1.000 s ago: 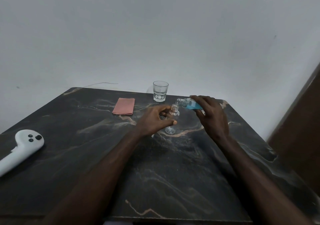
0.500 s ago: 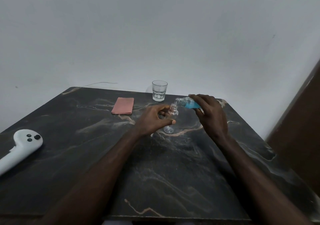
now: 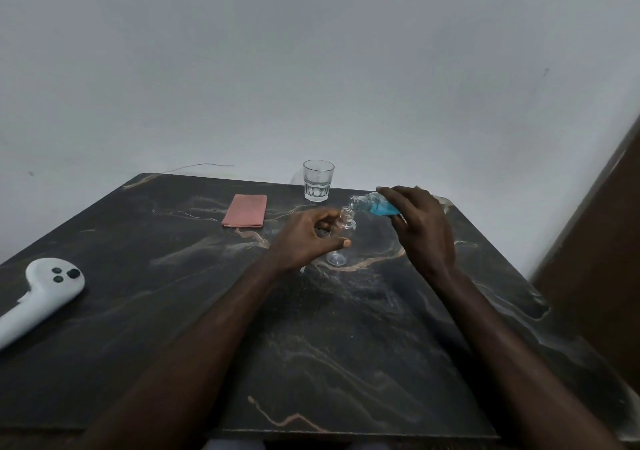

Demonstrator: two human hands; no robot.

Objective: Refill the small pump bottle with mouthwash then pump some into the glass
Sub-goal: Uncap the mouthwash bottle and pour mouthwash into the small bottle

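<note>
The refilling step was in hand. The left hand (image 3: 308, 238) steadied the small pump bottle (image 3: 347, 222), fingers (image 3: 323, 213) curled round its body, as it stood uncapped on the counter (image 3: 346, 345), near the glass (image 3: 318, 180). The right hand (image 3: 422, 228) gripped the mouthwash bottle (image 3: 372, 204) tipped on its side, its mouth just above the open neck. No stream showed, and the small bottle looked empty. The next move probably called for a slow further tilt, mouth aligned over neck
</note>
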